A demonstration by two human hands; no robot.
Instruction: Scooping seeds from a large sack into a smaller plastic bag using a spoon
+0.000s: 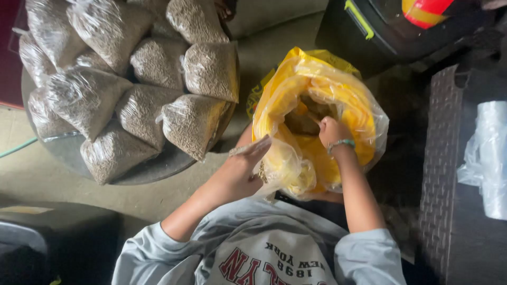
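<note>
Right hand [330,131] is fisted inside the yellow sack [317,84] at frame centre; left hand [243,169], fingers spread, steadies its lower-left rim.

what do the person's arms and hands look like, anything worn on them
Both arms are bare from the elbow down, with light grey sweatshirt sleeves pushed up: the left sleeve bunches near the elbow, and so does the right sleeve. The right hand has a thin teal beaded bracelet at the wrist. The left hand shows no bracelet or glove.
</note>
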